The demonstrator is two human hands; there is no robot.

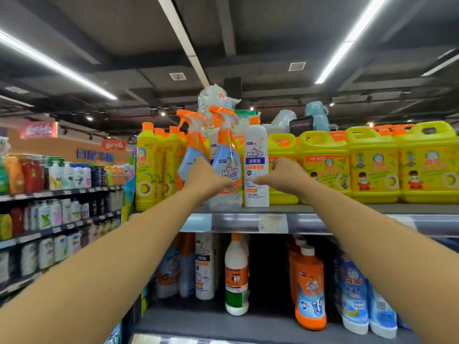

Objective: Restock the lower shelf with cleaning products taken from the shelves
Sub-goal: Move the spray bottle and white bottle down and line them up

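Both arms are raised to the top shelf, where the products to be moved stand upright in a row at the shelf's front edge. The left hand is against the spray bottle, a clear trigger-sprayer with an orange head and blue label; its fingers curl round the bottle's left side, so this grip appears closed on the body at label height, though the contact on the far side is hidden. The right hand is at the right flank of the white bottle, an orange-capped cleaner standing just beside the spray bottle; its thumb lies across the lower label and its fingers bend behind the bottle's right side. Whether this grip is fully closed or only resting cannot be told. The long axis of both bottles is vertical, and each hand meets its bottle from the side, roughly square to that axis and well below the cap. The white bottle is nearer the right hand; the spray bottle is nearer the left. The destination, the lower shelf, lies directly below, with a dark gap between a white bottle with an orange label and an orange drain-cleaner bottle. The coming move is judged to be a lift clear of the neighbouring yellow jugs, then a straight descent with each bottle kept upright.
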